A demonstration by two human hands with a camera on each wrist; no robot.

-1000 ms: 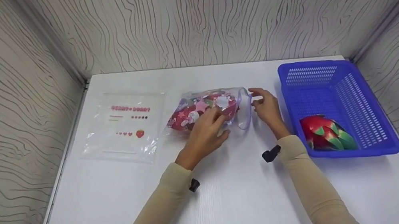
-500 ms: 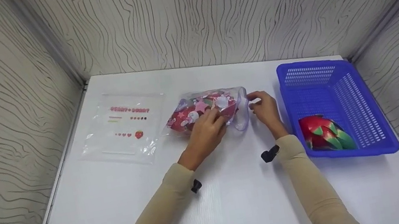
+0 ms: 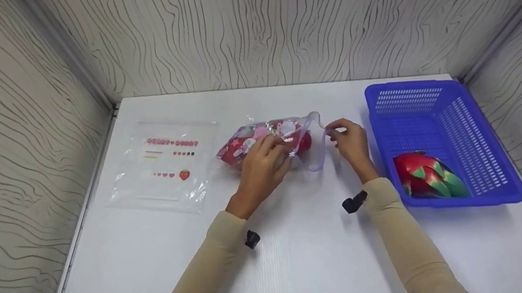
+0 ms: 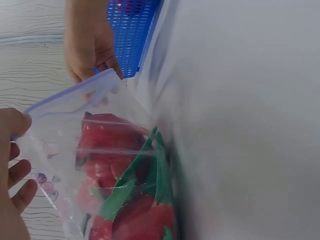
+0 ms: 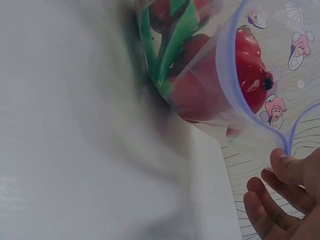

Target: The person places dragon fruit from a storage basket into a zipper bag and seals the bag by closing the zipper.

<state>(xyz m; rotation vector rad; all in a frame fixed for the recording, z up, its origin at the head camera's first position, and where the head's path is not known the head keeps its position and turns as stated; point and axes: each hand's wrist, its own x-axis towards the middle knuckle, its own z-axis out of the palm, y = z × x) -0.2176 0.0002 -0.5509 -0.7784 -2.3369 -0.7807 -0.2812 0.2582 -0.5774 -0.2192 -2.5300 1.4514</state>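
Note:
A clear zip bag (image 3: pixel 258 132) with cartoon prints and a lilac zip edge lies on the white table, its mouth spread open toward the right. Inside show glossy red pieces with green leaves, like toy dragon fruits (image 4: pixel 135 215). My left hand (image 3: pixel 264 167) pinches one lip of the mouth; in the left wrist view its thumb presses on the lilac edge. At the mouth's right corner, my right hand (image 3: pixel 352 144) holds the zip edge between thumb and forefinger, the other fingers loosely bent, as the right wrist view shows. Part of the bag is hidden behind my left hand.
On the right stands a blue plastic basket (image 3: pixel 487 130), close beside my right hand, with a red and green toy dragon fruit (image 3: pixel 422 175) in its near corner. Another clear zip bag (image 3: pixel 139 180), printed with pink lettering, lies flat at the left. Patterned panels (image 3: pixel 240 22) wall the table.
My left hand has shifted from the bag's printed top to its mouth. The upper lip is pulled back to the left, and more of the red contents show. The right hand stays at the corner.

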